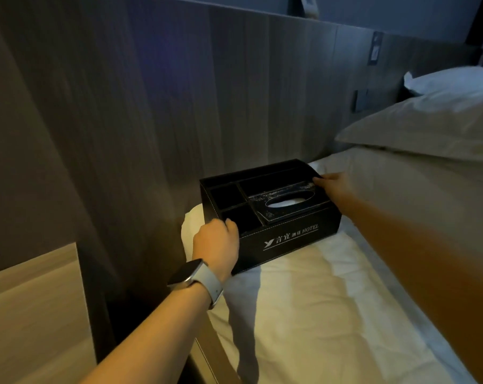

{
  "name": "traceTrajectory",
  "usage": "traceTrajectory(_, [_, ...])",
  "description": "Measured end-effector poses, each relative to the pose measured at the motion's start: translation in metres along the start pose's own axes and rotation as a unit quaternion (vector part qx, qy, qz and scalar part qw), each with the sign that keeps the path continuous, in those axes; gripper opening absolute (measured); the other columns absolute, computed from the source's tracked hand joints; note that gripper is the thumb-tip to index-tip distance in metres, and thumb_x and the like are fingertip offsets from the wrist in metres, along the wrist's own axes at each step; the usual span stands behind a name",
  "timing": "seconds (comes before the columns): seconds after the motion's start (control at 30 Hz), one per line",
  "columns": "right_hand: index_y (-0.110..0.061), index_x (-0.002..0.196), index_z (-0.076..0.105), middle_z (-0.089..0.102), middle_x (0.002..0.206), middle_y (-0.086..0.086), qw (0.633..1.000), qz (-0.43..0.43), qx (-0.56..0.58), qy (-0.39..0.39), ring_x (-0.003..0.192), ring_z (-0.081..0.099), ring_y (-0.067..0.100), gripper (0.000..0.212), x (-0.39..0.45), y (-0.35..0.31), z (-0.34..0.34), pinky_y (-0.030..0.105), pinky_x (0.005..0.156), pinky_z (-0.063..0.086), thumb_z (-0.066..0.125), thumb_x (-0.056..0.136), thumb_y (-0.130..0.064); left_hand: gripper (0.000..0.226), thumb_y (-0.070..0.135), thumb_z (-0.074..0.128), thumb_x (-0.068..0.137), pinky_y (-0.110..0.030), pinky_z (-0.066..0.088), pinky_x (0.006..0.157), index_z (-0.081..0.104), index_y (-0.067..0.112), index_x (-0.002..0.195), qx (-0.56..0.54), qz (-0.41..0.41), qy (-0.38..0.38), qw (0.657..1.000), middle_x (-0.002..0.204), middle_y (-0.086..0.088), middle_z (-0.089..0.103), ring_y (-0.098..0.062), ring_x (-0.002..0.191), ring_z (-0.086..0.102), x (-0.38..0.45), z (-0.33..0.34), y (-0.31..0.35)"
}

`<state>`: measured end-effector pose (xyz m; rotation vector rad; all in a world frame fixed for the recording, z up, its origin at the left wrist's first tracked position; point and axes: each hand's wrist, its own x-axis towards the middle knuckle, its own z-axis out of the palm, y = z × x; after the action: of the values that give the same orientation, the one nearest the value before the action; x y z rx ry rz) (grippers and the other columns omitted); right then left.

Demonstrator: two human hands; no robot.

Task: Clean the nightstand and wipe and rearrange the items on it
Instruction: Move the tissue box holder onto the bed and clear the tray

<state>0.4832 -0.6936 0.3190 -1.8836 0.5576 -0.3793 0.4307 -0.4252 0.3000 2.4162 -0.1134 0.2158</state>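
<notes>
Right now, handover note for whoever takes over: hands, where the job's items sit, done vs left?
Left hand: grip on the near left corner of the black organizer box, fingers hooked over its rim.
Right hand: holds the far right edge of the box.
The box rests on the white bed sheet, not on the nightstand, whose light top shows at lower left.
Its small compartments look empty; tissue shows in the oval slot.
Done: box is off the nightstand.
Left: no cloth in view, so wiping can't be confirmed; wipe the nightstand and box, then put the box back.
</notes>
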Motion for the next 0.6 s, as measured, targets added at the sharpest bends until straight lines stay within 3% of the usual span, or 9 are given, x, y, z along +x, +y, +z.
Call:
traceTrajectory(0.07, [-0.011,0.137,0.048,0.056,0.131,0.017,0.998,-0.041,-0.040,0.037,0.118,0.055,0.031,0.047,-0.015,0.000,-0.005,0.045,0.105,0.041,0.055,0.094,-0.029,0.044,0.036,0.032,0.101,-0.032,0.042,0.074,0.055,0.002,0.115,-0.013,-0.020,-0.064,0.998,0.099,-0.017,0.061,-0.034,0.092,0.057,-0.001,-0.007,-0.003])
traceTrajectory(0.13, [-0.016,0.140,0.043,0.054,0.134,0.012,0.993,-0.094,-0.040,0.060,0.121,0.053,0.028,0.049,-0.051,-0.012,-0.011,0.047,0.104,0.042,0.050,0.095,-0.033,0.050,0.042,0.032,0.100,-0.035,0.045,0.088,0.044,0.009,0.134,-0.058,-0.032,-0.098,0.993,0.120,-0.015,0.059,-0.032,0.109,0.055,-0.008,-0.021,-0.004])
traceTrajectory(0.2, [-0.017,0.131,0.053,0.064,0.117,0.005,0.989,-0.138,0.001,0.046,0.105,0.061,0.019,0.038,-0.099,-0.026,-0.016,0.039,0.090,0.051,0.047,0.097,-0.032,0.051,0.039,0.033,0.101,-0.035,0.041,0.099,0.031,0.014,0.146,-0.109,-0.016,-0.089,0.990,0.139,-0.013,0.049,-0.030,0.123,0.049,-0.025,-0.040,-0.003])
traceTrajectory(0.27, [-0.018,0.123,0.060,0.068,0.105,0.001,0.985,-0.163,0.059,-0.001,0.093,0.066,0.014,0.030,-0.152,-0.036,-0.016,0.032,0.080,0.054,0.047,0.098,-0.028,0.049,0.036,0.036,0.101,-0.034,0.040,0.102,0.032,0.019,0.146,-0.142,0.008,-0.069,0.987,0.143,-0.007,0.046,-0.026,0.127,0.047,-0.049,-0.061,-0.005])
traceTrajectory(0.37, [-0.023,0.118,0.064,0.068,0.108,-0.009,0.974,-0.192,0.107,-0.055,0.099,0.063,0.003,0.026,-0.231,-0.048,-0.008,0.017,0.083,0.050,0.052,0.096,-0.024,0.040,0.035,0.039,0.099,-0.023,0.042,0.086,0.041,0.025,0.139,-0.179,0.026,-0.040,0.983,0.135,0.003,0.052,-0.012,0.111,0.051,-0.092,-0.096,-0.011])
traceTrajectory(0.43, [-0.030,0.111,0.066,0.067,0.105,-0.015,0.967,-0.198,0.114,-0.108,0.098,0.062,-0.003,0.022,-0.278,-0.052,0.005,0.011,0.077,0.049,0.055,0.094,-0.021,0.035,0.032,0.043,0.098,-0.013,0.039,0.072,0.047,0.027,0.133,-0.209,0.019,-0.027,0.977,0.124,0.009,0.056,-0.002,0.101,0.052,-0.124,-0.117,-0.020])
traceTrajectory(0.6, [-0.033,0.110,0.067,0.067,0.107,-0.014,0.959,-0.177,0.086,-0.203,0.103,0.061,0.002,0.021,-0.385,-0.053,0.051,0.023,0.087,0.052,0.057,0.093,-0.023,0.024,0.018,0.052,0.094,-0.008,0.043,0.066,0.057,0.030,0.114,-0.236,-0.015,0.018,0.971,0.105,0.016,0.063,0.003,0.092,0.057,-0.206,-0.178,-0.069])
